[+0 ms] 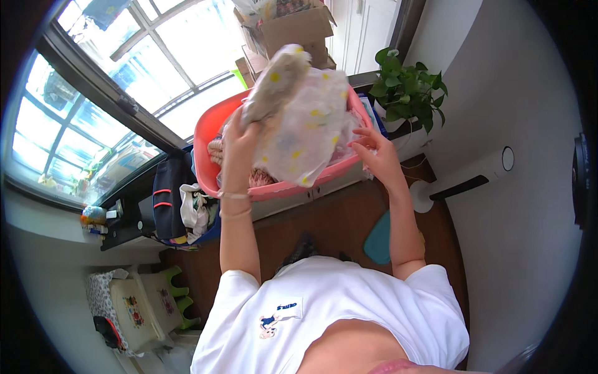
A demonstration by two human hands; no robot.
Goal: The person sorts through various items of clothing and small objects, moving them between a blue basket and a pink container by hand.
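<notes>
My left hand (242,133) grips a thin white cloth with yellow dots (299,135). The cloth is lifted over a pink plastic tub (204,135), with one part folded up and the rest hanging down; motion blurs it. Beyond the tub's near right rim, my right hand (378,156) has its thumb and fingers apart, close to pale pink fabric (346,133). A small whitish bit of material shows below that palm, and whether the hand touches it is unclear. Knitted beige fabric (216,150) and a reddish fuzzy item (260,177) lie inside the tub, partly hidden by the cloth and my left arm.
An open cardboard box (296,32) stands behind the tub. To the right are a potted plant (411,89) and a white standing appliance (490,170). A dark bag (168,201) and a blue bin of clothes (216,229) sit at left, near windows (154,46).
</notes>
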